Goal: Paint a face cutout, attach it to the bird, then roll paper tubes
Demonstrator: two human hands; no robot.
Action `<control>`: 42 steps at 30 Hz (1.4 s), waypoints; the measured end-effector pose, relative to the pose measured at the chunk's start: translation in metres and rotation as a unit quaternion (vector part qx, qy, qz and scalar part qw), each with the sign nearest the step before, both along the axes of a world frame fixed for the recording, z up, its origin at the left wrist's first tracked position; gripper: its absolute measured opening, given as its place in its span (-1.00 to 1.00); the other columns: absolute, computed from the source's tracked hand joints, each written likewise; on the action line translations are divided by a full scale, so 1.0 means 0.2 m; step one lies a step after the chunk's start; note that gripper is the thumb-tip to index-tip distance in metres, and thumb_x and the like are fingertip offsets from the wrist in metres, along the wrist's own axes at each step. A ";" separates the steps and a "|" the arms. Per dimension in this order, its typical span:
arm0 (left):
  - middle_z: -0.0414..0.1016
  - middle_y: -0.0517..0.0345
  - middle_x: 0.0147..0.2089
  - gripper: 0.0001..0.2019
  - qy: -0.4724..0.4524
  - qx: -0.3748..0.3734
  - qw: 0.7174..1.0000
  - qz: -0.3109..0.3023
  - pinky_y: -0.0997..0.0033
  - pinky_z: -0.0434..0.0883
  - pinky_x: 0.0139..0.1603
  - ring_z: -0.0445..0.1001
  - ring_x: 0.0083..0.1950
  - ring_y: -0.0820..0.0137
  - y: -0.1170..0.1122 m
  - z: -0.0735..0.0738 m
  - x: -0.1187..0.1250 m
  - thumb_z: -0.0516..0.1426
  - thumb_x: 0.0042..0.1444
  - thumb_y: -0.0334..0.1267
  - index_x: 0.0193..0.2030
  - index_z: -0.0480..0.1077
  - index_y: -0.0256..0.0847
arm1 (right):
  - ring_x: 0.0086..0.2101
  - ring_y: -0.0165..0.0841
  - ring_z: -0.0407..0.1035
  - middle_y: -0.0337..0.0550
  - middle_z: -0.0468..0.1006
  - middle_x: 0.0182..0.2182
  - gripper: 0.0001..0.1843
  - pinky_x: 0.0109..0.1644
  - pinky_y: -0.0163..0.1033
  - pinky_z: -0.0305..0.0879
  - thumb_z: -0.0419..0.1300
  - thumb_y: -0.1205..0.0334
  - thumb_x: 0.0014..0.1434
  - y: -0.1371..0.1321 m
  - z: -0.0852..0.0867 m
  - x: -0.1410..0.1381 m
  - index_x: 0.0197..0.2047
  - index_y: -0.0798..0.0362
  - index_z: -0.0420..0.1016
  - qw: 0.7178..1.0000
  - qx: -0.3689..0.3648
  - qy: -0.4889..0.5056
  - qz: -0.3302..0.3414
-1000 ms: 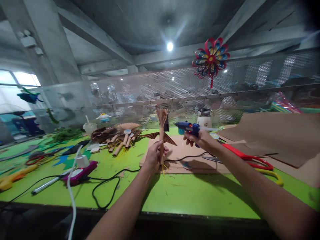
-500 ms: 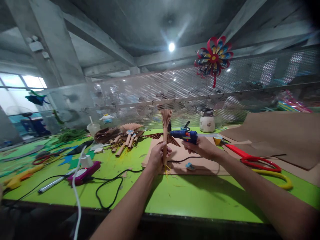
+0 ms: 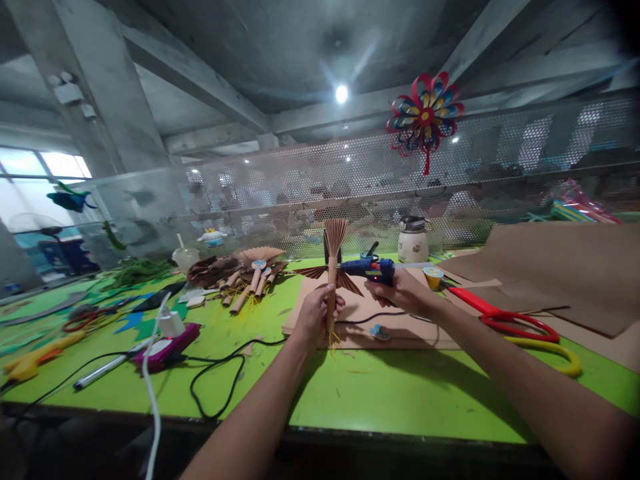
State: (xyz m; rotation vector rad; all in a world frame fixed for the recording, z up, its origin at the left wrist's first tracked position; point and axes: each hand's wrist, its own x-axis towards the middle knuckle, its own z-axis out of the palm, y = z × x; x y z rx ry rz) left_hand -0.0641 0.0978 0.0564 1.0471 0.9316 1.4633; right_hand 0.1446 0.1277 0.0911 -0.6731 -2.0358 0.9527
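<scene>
My left hand (image 3: 320, 313) is closed round the lower part of a brown paper tube figure (image 3: 332, 267), held upright. Pleated paper fans spread from its top and both sides, and yellow strands hang at its foot. In my right hand (image 3: 403, 293) is a blue hot glue gun (image 3: 370, 269), a glue stick jutting from its rear and a small red light lit. Its nozzle points left and meets or nearly meets the tube; the exact contact is hidden. Below both hands lies a stack of brown paper sheets (image 3: 425, 339) with a small blue piece (image 3: 379, 331) on it.
Several similar paper fan pieces (image 3: 259, 280) lie at left centre. A purple power strip (image 3: 170, 347) with cables stands nearer the front. To the right are red-handled scissors (image 3: 520, 323), a yellow handle loop (image 3: 555, 357) and large brown sheets (image 3: 565, 267). A white jug (image 3: 413, 241) stands behind.
The view has shifted very slightly. Both hands keep their holds, and the glue gun stays at the paper tube with almost no movement.
</scene>
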 end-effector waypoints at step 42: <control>0.44 0.09 -0.52 -0.75 0.016 -0.002 1.000 -0.016 0.53 0.20 -0.57 0.30 -0.58 0.50 -0.02 0.01 0.01 0.17 -0.01 -0.09 -0.45 0.38 -0.27 | -0.58 -0.45 0.29 -0.20 0.41 -0.61 -0.66 -0.47 -0.31 0.23 0.16 0.03 0.16 -0.01 0.01 -0.01 -0.49 0.11 0.35 0.996 -0.086 0.034 0.000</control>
